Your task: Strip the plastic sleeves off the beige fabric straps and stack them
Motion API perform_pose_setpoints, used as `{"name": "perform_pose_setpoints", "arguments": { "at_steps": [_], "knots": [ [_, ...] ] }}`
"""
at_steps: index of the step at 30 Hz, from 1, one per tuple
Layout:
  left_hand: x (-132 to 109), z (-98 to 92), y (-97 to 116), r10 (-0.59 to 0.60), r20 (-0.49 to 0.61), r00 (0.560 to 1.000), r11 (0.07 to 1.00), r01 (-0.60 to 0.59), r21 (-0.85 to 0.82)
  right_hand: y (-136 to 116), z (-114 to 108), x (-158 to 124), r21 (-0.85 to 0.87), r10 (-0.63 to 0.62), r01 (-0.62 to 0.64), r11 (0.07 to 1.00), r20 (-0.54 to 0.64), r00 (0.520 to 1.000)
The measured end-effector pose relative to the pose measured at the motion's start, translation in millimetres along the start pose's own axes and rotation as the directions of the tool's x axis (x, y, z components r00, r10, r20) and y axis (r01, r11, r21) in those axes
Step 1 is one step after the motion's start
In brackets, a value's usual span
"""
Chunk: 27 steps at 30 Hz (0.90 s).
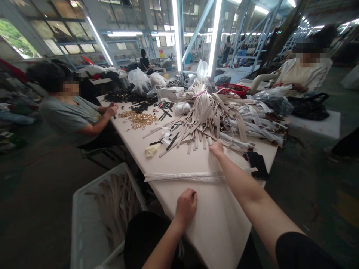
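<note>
My right hand [216, 148] reaches forward over the table, its fingers closed at the end of a beige strap at the near edge of a large heap of straps [200, 116]. A pink band ties the top of that heap. Closer to me, my left hand [186, 206] rests at the table's left edge with fingers curled in; nothing shows in it. Between the two hands and the heap, a long strap bundle in clear plastic wrap [182, 176] lies across the table, passing behind my right forearm.
A white bin [80, 224] holding more straps stands at the lower left. On the table [224, 209] are gold metal rings [141, 119], black pieces [126, 95], wrapped bundles [260, 119], a black pouch [256, 164] and a red basket [234, 89]. People sit at left and right.
</note>
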<state>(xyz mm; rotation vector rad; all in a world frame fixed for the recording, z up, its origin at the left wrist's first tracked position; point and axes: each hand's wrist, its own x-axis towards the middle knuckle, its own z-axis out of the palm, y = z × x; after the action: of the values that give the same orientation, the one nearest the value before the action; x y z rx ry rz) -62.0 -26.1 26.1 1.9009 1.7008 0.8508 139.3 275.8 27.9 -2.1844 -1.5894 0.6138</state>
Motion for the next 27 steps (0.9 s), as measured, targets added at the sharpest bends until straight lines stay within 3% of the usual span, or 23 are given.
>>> {"name": "perform_pose_setpoints", "arguments": {
  "at_steps": [3,5,8,12,14,16,19,21,24,27],
  "knots": [
    [19.1,-4.9,-7.1,-0.062,-0.054,0.997,0.994,0.057,-0.096,3.3,7.0,5.1,0.029,-0.001,0.001,1.000,-0.013,1.000],
    [51.3,-18.3,-15.7,-0.100,-0.127,0.987,0.986,0.081,-0.143,9.0,9.1,6.1,0.065,-0.015,0.017,0.998,-0.025,1.000],
    [127.0,-51.2,-39.2,-0.176,-0.269,0.947,0.979,0.138,-0.152,18.5,8.6,3.2,0.138,-0.048,0.054,0.989,-0.046,0.998],
    [236.0,-90.8,-83.4,-0.265,-0.384,0.884,0.954,0.298,0.027,26.1,6.1,-18.5,0.267,-0.134,0.144,0.953,-0.053,0.990],
    [275.8,-99.8,-103.1,-0.318,-0.417,0.852,0.916,0.389,0.097,28.4,7.4,-40.7,0.410,-0.231,0.213,0.887,-0.005,0.973],
    [302.6,-102.1,-116.9,-0.372,-0.410,0.833,0.876,0.461,0.143,30.8,10.9,-69.0,0.560,-0.305,0.193,0.806,0.114,0.945],
    [322.8,-99.4,-123.1,-0.428,-0.319,0.845,0.846,0.499,0.186,33.4,13.7,-114.8,0.741,-0.355,0.039,0.670,0.274,0.894],
    [325.2,-96.5,-115.7,-0.392,-0.285,0.875,0.868,0.454,0.201,32.3,7.4,-142.9,0.805,-0.392,-0.001,0.593,0.290,0.873],
    [308.7,-89.7,-87.0,-0.190,-0.314,0.930,0.946,0.259,0.193,24.8,-20.0,-179.3,0.759,-0.424,0.104,0.643,0.239,0.874],
    [260.8,-75.0,-46.6,-0.036,-0.333,0.942,0.997,0.056,0.050,14.2,-54.8,-207.7,0.676,-0.468,0.316,0.666,0.049,0.882]
  ]
}}
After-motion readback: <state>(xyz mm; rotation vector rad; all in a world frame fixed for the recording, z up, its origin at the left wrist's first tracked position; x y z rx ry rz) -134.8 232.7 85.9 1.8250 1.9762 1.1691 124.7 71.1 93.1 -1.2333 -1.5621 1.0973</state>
